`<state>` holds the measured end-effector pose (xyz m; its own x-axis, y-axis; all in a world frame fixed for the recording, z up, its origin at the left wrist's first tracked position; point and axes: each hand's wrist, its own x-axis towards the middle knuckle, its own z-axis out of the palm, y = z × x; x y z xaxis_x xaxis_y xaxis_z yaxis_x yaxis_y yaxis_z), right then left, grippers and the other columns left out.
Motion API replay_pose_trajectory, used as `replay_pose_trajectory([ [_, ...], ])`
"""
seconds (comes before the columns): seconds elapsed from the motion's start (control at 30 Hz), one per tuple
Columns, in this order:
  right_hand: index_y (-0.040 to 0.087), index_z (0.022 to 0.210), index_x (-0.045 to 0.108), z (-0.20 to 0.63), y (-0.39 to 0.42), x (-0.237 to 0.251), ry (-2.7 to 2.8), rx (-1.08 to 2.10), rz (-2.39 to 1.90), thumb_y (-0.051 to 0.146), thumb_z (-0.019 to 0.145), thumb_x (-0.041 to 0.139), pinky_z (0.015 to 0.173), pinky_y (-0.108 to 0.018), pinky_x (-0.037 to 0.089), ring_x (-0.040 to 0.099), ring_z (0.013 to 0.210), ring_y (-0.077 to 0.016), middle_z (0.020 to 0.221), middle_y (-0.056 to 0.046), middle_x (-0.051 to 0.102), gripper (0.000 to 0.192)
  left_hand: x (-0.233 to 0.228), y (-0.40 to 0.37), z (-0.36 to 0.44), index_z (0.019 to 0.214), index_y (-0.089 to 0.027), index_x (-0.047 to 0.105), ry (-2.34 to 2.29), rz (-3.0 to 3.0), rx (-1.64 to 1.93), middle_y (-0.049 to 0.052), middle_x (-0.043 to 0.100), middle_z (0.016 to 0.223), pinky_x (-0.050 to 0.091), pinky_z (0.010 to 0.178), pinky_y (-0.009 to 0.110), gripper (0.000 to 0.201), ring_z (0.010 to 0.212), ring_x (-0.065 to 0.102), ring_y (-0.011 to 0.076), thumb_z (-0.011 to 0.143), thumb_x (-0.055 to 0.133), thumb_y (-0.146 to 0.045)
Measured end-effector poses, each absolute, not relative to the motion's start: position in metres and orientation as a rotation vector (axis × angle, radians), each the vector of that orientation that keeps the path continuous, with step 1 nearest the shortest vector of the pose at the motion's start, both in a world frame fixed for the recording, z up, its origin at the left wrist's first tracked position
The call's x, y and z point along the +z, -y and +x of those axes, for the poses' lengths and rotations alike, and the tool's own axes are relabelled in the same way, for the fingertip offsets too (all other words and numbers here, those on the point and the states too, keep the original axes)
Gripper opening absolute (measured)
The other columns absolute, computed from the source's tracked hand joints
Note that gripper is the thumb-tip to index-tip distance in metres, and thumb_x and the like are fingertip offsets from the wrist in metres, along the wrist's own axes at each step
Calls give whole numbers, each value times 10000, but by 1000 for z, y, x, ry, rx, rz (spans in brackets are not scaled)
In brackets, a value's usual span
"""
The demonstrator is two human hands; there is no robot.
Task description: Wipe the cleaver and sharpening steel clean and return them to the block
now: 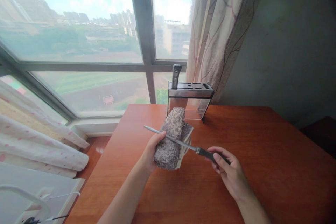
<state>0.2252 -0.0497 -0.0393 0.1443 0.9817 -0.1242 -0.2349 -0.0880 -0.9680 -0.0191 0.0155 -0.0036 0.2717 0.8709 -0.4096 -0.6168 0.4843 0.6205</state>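
Right hand (229, 169) in front of the rack (191, 93), fingers closed round black handle (206, 153) of rod (185, 144). Left hand (152, 148) also before rack, fingers gripping cloth (166, 154), rod lying across it. Knife (176, 77) upright in rack, on table (283, 161).

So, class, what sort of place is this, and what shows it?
Probably an upstairs room in a home: patterned curtains hang beside a large window that looks down on a green field, and a knife holder stands in front.

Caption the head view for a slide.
Right hand grips a honing steel that lies across the fuzzy gray cloth in the left hand.
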Motion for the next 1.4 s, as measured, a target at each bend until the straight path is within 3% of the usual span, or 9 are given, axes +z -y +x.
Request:
replay_pose_trajectory([
  [0.33, 178, 678, 632, 256, 8, -22, 523, 1043, -1026, 496, 797, 658, 378, -188, 259, 397, 410, -64, 476, 32, 513, 340, -4, -14, -20, 1046, -115, 671, -734, 522, 1018, 132, 736, 960, 532, 768, 331, 315, 849, 697, 266, 777, 675, -279],
  [0.57, 183, 559, 549, 289, -37, 9, 548, 1057, -924, 436, 809, 619, 312, -197, 187, 284, 318, -41, 412, 59, 426, 363, -2, -10, -25, 1184, -96, 619, -501, 666, 793, 158, 711, 1059, 523, 755, 306, 507, 895, 689, 276, 706, 735, -220],
  [0.83, 180, 528, 546, 286, -60, 31, 677, 1184, -929, 434, 804, 618, 292, -166, 171, 247, 310, -36, 380, 67, 369, 382, -23, -13, -35, 1001, -38, 694, -522, 316, 832, 114, 758, 776, 516, 871, 351, 349, 843, 718, 272, 799, 616, -310],
  [1.0, 160, 539, 551, 264, -69, 42, 902, 1189, -1029, 444, 783, 661, 305, -161, 126, 252, 317, -18, 422, 59, 410, 391, -27, -7, -26, 1088, -53, 669, -435, 353, 691, 119, 758, 831, 535, 801, 340, 418, 791, 722, 254, 816, 601, -363],
  [1.17, 152, 549, 549, 233, -77, 45, 1068, 1223, -1123, 508, 748, 676, 315, -162, 146, 287, 325, -19, 442, 62, 419, 427, -19, 1, -10, 1292, -130, 543, -367, 574, 684, 133, 722, 1039, 516, 816, 339, 599, 924, 693, 269, 725, 698, -240],
  [1.4, 177, 531, 522, 203, -91, 51, 1049, 1103, -1211, 538, 712, 671, 308, -184, 176, 310, 330, -49, 404, 70, 391, 430, -16, 5, -1, 1348, -198, 476, -432, 815, 597, 112, 678, 1128, 484, 857, 337, 742, 1022, 639, 273, 673, 783, -221],
])
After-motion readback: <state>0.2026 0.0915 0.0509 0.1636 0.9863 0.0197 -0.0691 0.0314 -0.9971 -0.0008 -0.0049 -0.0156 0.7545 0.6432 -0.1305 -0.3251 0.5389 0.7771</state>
